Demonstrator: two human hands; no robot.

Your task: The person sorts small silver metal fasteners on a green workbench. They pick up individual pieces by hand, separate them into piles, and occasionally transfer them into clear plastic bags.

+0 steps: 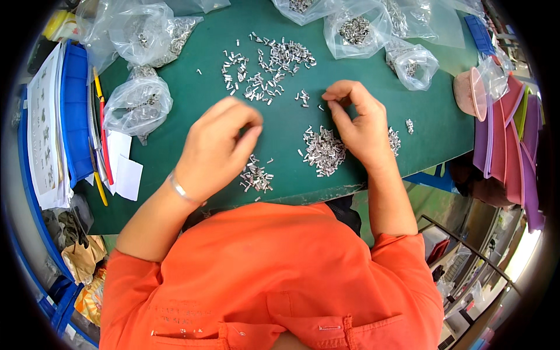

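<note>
Both hands are sorting tiny metal clips on the green table (192,99). Right hand (359,119) pinches closed on something too small to tell; left hand (219,146) is curled, contents hidden. Clip pile (324,150) sits at 7 o'clock from the right hand. Probably best to pick singles slowly.

Metal clips (324,150) piled between hands on table (192,99); bags (137,105) left, behind.

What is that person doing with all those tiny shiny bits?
A person in an orange shirt sits at a green table covered with small silver metal pieces. The left hand and right hand hover over little piles, fingertips pinched together; whether they hold a piece is too small to see. Clear plastic bags of more pieces lie around.
</note>
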